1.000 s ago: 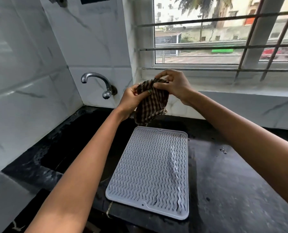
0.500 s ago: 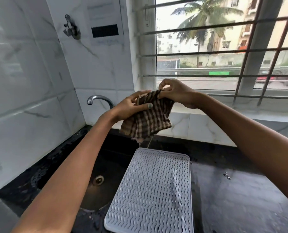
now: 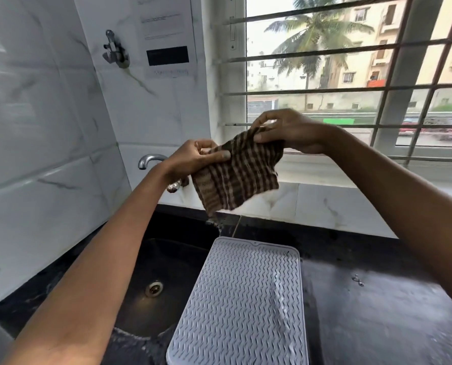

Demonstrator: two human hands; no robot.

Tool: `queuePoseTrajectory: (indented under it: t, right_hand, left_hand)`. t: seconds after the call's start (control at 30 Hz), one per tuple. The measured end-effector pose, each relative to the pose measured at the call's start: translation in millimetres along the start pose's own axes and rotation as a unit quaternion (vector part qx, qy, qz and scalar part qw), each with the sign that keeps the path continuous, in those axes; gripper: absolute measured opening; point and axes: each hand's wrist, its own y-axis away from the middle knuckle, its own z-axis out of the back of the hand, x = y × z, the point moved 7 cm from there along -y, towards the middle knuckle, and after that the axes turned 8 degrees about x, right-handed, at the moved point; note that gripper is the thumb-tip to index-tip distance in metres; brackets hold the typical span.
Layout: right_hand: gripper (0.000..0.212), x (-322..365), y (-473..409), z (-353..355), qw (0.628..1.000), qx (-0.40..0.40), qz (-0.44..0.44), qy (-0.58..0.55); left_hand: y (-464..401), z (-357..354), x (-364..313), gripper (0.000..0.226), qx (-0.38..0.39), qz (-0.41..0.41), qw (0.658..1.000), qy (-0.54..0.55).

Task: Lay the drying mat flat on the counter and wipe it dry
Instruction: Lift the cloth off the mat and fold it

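Your drying mat (image 3: 242, 304) already lies flat on the counter (image 3: 377, 312) beside the sink (image 3: 151, 280). Your left hand (image 3: 193, 160) and right hand (image 3: 289, 131) pinch the checked cloth (image 3: 236, 177) above it; wiping remains, and the mat seems wet.

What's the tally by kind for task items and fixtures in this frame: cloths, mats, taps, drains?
Checked cloth: 1, held up by left hand and right hand
Grey drying mat: 1, flat on the black counter
Tap: 1
Sink drain: 1
Total: 4
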Motion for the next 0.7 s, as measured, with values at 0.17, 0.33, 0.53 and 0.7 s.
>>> queuePoseTrajectory:
  t: [0.17, 0.33, 0.53, 0.7]
  right_hand:
    - [0.011, -32.2, -4.0, -5.6, 0.983, 0.001, -0.088, 0.16]
    - [0.014, -34.5, -7.3, -19.1, 0.993, 0.006, -0.07, 0.094]
    - [0.024, -27.2, -15.1, -46.2, 0.995, 0.043, -0.048, 0.076]
    - [0.045, -46.5, 2.8, -39.5, 0.995, -0.039, -0.052, -0.071]
  left_hand:
    - [-6.1, 3.1, 3.8, 0.038, -0.029, 0.048, 0.966, -0.253]
    - [-5.6, -11.2, 10.6, 0.049, 0.057, 0.087, 0.975, -0.198]
    - [-16.7, -57.2, -7.7, 0.047, 0.061, 0.002, 0.996, -0.072]
    - [-25.0, -61.0, -1.0, 0.045, 0.03, 0.015, 0.997, -0.075]
